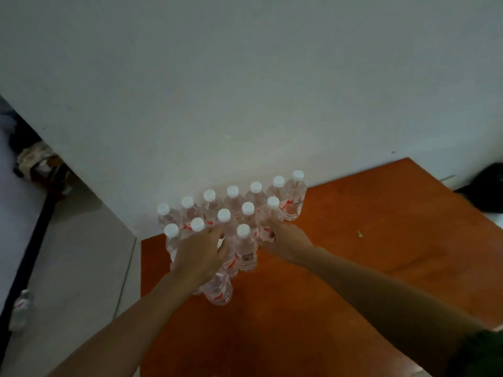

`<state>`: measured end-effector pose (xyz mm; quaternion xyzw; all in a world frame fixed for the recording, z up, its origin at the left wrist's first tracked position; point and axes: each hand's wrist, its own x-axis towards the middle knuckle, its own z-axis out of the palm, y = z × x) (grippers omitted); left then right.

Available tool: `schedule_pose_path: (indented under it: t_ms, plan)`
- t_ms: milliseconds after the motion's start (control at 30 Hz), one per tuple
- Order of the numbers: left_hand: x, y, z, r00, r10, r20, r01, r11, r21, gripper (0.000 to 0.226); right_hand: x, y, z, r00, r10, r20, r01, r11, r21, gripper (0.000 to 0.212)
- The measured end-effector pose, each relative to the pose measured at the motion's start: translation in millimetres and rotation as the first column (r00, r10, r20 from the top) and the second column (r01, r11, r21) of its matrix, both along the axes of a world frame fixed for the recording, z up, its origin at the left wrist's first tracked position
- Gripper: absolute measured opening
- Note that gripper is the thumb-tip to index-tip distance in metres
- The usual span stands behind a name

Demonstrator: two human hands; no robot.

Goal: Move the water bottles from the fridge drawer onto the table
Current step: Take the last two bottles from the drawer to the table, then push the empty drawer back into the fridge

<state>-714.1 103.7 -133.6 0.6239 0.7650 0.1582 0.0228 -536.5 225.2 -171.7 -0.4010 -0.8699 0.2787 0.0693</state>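
Water bottles grouped upright on orange table, against the white wall.

Bottles clear, white caps, red-marked labels; rows stand touching at the table's far left corner. Left hand wraps one bottle in the near row, cap hidden under the palm. Right hand curls around the lower body of another bottle, fingertips hidden behind it. Image soft; label text unreadable. One blurred bottle lies at far left, off the table.

We are counting fourteen water bottles, thirteen showing white caps, one worktop, and two hands, a left hand and a right hand.
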Motion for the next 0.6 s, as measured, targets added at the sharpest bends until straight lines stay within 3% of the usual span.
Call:
schedule_pose_path:
  t_ms: [300, 600]
  plan:
    - [149, 62, 8, 0.929, -0.369, -0.011, 0.369, 0.929, 0.008, 0.019, 190, -18, 31, 0.916, -0.363, 0.172, 0.355, 0.932, 0.077, 0.047]
    - [399, 43, 16, 0.710, -0.699, -0.082, 0.690, 0.715, -0.112, 0.021, 436, -143, 49, 0.669, -0.727, 0.156, 0.719, 0.686, 0.110, 0.038]
